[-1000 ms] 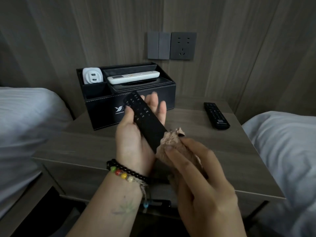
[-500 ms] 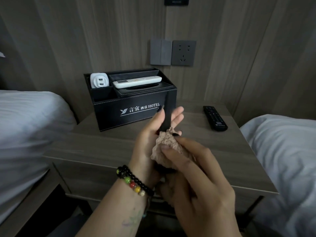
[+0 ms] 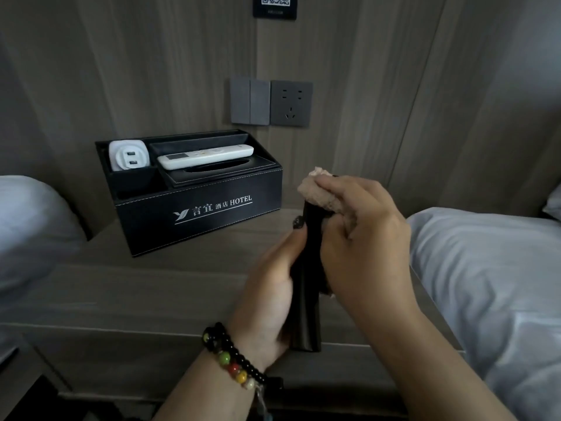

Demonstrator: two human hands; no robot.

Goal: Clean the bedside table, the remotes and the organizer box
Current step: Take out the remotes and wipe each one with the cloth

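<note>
My left hand (image 3: 270, 287) grips a black remote (image 3: 305, 305) held upright on its edge above the bedside table (image 3: 145, 299). My right hand (image 3: 358, 238) pinches a beige cloth (image 3: 318, 192) against the remote's upper end. The black organizer box (image 3: 197, 214) stands at the table's back left. A white remote (image 3: 206, 156) lies across its top, and a white USB adapter (image 3: 129, 154) sits in its left compartment. The second black remote seen earlier is hidden behind my hands.
White bedding lies on both sides: one bed (image 3: 33, 226) at the left, another bed (image 3: 491, 284) at the right. A switch and socket panel (image 3: 270, 103) is on the wood wall behind the box. A QR sign (image 3: 274, 6) hangs above.
The remote has turned from face-up to edge-on in my left hand. My right hand has slid the cloth from its lower end up to its top. The view has shifted left and closer.
</note>
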